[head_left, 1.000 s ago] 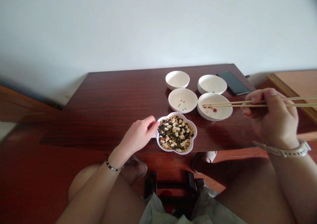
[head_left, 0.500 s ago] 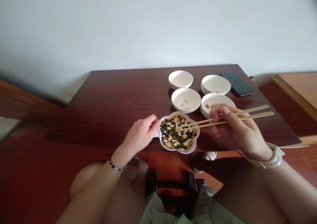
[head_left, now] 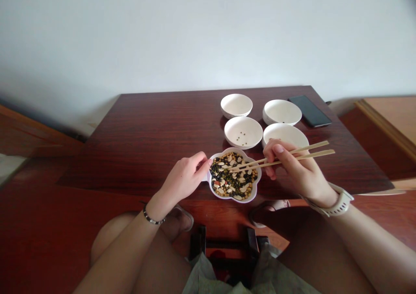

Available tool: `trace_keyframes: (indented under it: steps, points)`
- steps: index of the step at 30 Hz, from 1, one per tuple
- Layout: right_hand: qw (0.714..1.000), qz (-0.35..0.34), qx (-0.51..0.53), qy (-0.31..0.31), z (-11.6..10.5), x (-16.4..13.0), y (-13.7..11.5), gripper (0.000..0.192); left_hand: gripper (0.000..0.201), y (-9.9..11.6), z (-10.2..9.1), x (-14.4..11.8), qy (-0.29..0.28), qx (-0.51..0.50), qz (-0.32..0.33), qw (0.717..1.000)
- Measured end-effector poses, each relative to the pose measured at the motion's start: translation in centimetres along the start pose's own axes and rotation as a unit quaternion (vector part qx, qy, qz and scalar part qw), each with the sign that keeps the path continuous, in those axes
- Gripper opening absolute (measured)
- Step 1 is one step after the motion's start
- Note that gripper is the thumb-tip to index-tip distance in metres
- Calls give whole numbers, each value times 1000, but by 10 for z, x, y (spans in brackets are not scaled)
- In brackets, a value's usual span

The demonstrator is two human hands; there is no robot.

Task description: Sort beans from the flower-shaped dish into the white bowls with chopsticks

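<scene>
A white flower-shaped dish point(head_left: 259, 180) with a short handle sits at the table's front edge, full of mixed beans and pale peanut halves point(head_left: 244, 187). My left hand point(head_left: 186, 174) grips the dish at its handle side, thumb and fingers pinched on the rim. In my right hand point(head_left: 289, 164) is a pair of chopsticks point(head_left: 312, 151), their tips down among the beans near the middle of the dish. I cannot make out whether a bean is between the tips. Behind the dish, a white bowl point(head_left: 234, 127) holds several small beans. My right hand partly covers the white bowl point(head_left: 286, 131) beside it.
Two more white bowls stand further back, a left one point(head_left: 236, 105) and a right one point(head_left: 282, 112) with a dark speck inside. A black phone point(head_left: 310, 111) lies at the right on the dark wooden table point(head_left: 162, 129). The wall point(head_left: 195, 34) rises behind.
My right hand has moved left with the chopsticks, whose tips have shifted slightly left in the dish. It now hides the red pieces in the near right bowl. My left hand keeps its grip.
</scene>
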State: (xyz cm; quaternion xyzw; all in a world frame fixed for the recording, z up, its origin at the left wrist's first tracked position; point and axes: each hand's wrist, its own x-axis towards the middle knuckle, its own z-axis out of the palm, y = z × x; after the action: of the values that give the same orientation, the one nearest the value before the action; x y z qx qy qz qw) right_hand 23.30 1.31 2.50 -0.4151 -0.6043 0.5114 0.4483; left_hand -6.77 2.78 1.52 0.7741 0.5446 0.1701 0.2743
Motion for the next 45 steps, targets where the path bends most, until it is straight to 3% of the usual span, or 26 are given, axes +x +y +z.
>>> trace_keyframes:
  steps: [8, 13, 17, 22, 26, 30, 39, 45]
  points:
    - [997, -17, 57, 52, 0, -1, -7, 39, 35, -1, 0, 0, -1, 6, 0, 1000]
    - [989, -76, 63, 109, -4, 2, -9, 39, 34, -4, 0, -1, -2, 10, 4, 1000]
    - [965, -149, 80, 200, -23, 9, -9, 35, 34, -8, 1, -2, -2, 12, 5, 1000]
    - [910, -224, 87, 337, -54, 20, -2, 31, 33, -14, 1, -3, -2, 6, 5, 1000]
    - [905, -176, 47, 386, -71, 18, 4, 25, 33, -15, 1, -6, -2, 8, 7, 1000]
    - [906, -133, 23, 401, -78, 14, 10, 24, 33, -15, 0, -6, -2, 6, 9, 1000]
    - [913, -141, 31, 383, -69, 15, 4, 26, 33, -15, 1, -5, -5, 4, 8, 1000]
    - [931, -176, 60, 314, -53, 13, 0, 30, 32, -12, 1, -4, 0, 8, 8, 1000]
